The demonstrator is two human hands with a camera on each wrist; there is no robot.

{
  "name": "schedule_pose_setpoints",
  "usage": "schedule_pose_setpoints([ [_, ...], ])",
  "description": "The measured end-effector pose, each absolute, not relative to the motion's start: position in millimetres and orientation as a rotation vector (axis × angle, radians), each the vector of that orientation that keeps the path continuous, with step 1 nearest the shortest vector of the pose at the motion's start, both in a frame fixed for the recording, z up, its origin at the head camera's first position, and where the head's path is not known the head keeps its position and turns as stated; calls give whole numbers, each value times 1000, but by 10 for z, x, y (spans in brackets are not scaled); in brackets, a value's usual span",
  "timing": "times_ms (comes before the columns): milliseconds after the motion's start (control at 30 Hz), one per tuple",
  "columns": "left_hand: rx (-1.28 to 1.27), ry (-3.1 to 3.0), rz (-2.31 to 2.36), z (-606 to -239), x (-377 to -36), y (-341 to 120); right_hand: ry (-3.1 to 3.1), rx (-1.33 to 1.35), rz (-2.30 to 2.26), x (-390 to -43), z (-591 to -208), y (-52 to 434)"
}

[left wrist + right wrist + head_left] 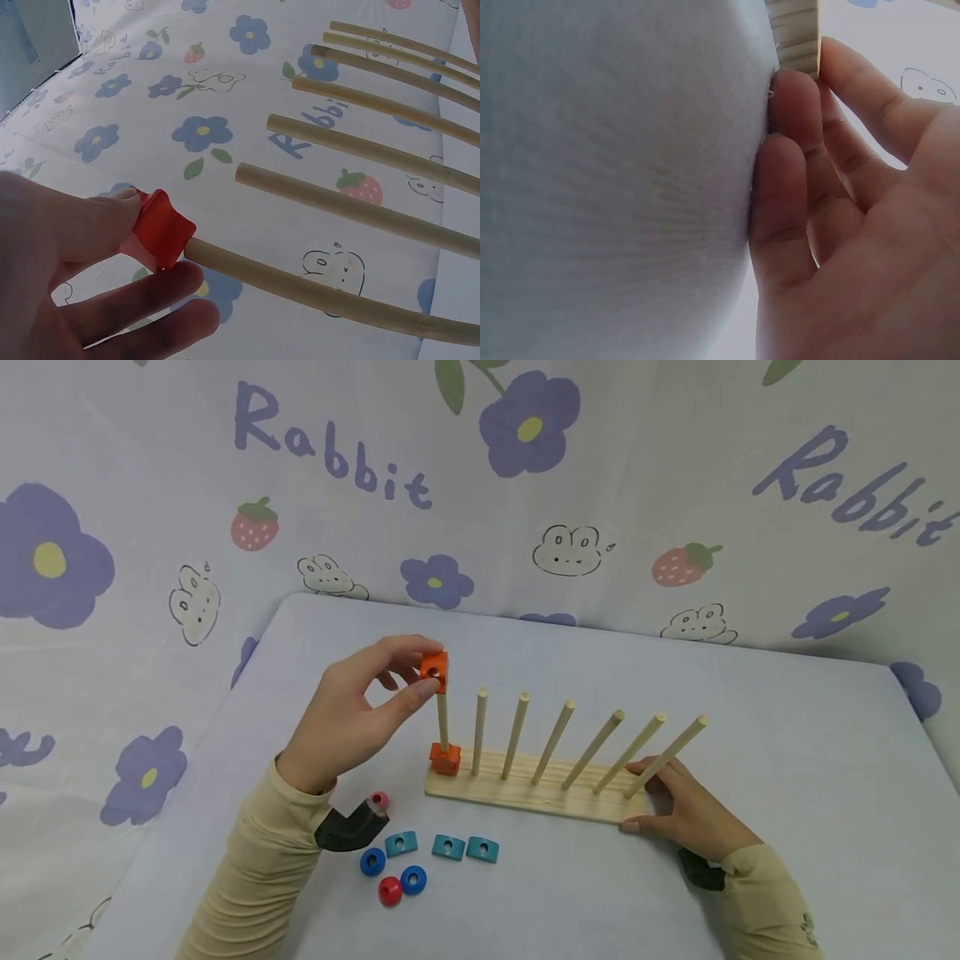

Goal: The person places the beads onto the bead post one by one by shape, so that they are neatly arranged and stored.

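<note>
The peg board (525, 797) and its pegs (516, 735) look like pale unpainted wood with visible grain, the orange block (434, 670) has a smooth painted surface, and the table cover (787, 735) and backdrop (675, 485) are matt printed cloth.

An orange bead (434, 671) with a centre hole is held at the tip of the leftmost upright peg (442, 720).
</note>
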State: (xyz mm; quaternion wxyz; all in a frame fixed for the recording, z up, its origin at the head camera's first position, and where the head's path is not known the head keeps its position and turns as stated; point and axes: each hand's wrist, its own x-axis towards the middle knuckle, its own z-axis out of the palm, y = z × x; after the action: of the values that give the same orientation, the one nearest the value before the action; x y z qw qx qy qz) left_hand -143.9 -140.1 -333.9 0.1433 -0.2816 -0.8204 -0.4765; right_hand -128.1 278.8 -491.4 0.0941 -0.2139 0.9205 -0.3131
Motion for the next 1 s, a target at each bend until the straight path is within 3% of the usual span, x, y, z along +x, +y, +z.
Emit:
schedule_pose_setpoints([
  [567,-884,-2438,-1264,-3410,-1451,-1357,2744,-684,-957,-1264,-4918,2798],
  [1000,-855,-2586,-1217,-3728,-1391,-1358,2759,-660,-931,-1244,-4907,2786],
])
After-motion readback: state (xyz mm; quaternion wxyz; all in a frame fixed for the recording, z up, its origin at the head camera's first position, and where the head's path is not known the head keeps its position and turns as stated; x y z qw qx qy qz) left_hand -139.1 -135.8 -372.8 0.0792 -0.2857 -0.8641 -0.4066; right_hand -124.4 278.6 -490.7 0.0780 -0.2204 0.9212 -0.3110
